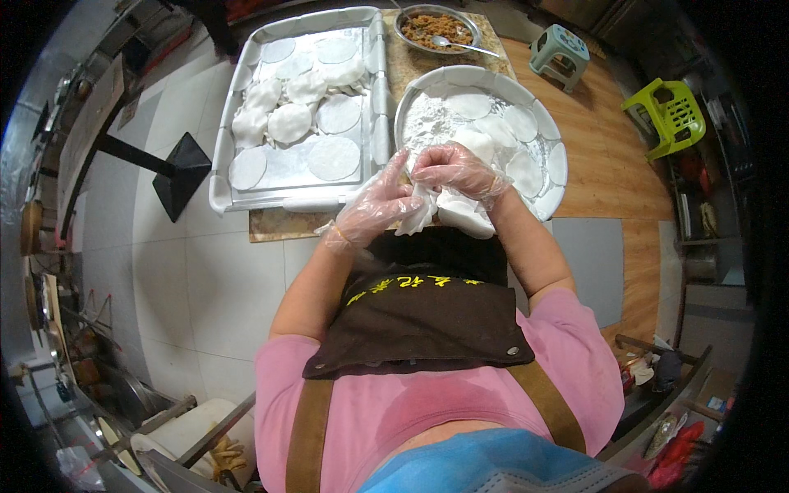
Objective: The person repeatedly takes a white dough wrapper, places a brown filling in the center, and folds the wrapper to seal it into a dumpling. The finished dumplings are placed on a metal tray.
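My left hand [377,206], in a clear plastic glove, holds a white dough wrapper [419,214] from the left, with its index finger extended. The fingertips of my right hand [455,169], gloved the same way, pinch the wrapper's upper edge. Folds hang from the wrapper; any filling inside is hidden. Both hands are at the near edge of a round tray [425,77] holding flour [431,117] and several flat dough rounds [524,174]. On the left, a rectangular tray [286,200] carries flat dough rounds [334,158] and filled-looking, pleated pieces [290,123].
A metal bowl of brown minced filling [434,31] stands behind the round tray, a spoon [462,45] resting in it. Both trays sit on a stone-patterned tabletop [277,227]. A pale stool [561,52] and a green plastic stool [669,117] are at right; a black table base [182,175] is left.
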{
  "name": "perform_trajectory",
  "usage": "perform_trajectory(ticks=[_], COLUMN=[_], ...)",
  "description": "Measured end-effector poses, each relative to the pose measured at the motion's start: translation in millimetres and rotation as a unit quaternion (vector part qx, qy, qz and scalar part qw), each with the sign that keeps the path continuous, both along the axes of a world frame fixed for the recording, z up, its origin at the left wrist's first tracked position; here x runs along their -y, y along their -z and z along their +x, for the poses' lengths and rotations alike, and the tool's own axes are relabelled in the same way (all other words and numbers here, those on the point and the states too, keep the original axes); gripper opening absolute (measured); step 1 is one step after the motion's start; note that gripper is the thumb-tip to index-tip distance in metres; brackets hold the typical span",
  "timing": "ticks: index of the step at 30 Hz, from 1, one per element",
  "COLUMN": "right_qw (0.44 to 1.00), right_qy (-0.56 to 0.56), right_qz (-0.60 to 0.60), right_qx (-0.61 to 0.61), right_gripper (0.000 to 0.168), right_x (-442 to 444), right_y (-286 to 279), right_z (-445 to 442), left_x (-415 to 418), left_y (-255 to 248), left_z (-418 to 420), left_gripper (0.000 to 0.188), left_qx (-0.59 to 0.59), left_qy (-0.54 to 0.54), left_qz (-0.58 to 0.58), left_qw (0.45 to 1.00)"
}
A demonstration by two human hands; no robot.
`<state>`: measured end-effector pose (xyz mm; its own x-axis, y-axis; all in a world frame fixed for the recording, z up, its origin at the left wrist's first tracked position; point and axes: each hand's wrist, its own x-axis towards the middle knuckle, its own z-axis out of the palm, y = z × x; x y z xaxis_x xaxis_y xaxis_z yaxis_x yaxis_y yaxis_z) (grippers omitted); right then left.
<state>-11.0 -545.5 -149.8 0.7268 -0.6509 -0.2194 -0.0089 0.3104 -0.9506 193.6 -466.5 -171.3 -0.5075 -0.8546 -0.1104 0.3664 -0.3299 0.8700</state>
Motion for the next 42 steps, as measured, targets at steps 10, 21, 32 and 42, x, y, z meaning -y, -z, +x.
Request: perform_trajectory(ticks=[10, 21, 32, 42], right_qw=[0.995, 0.786, 0.706, 0.848], right_qy=[-0.001, 0.126, 0.095, 0.088], right_qz=[-0.095, -0.590, -0.702, -0.504], right_qx=[-0.040, -0.137, -0.023, -0.135], right_gripper=[0.018, 0.043, 0.030, 0.067], right_x=[3, -25, -29, 3], right_y=[-6, 26, 27, 29], right_z=[17, 72, 129, 181], left_x=[-5, 4, -8, -8], left_y=[2, 5, 30, 17], left_z=[13, 37, 59, 88], left_gripper=[0.089, 0.019, 0.026, 0.027], left_qx=[0.013, -0.285, -0.377, -0.267], left_qy=[-0.033, -0.382, -0.412, -0.430], left_qz=[-0.005, 0.121, 0.159, 0.046], left_qw=[0.999, 0.870, 0.814, 0.861])
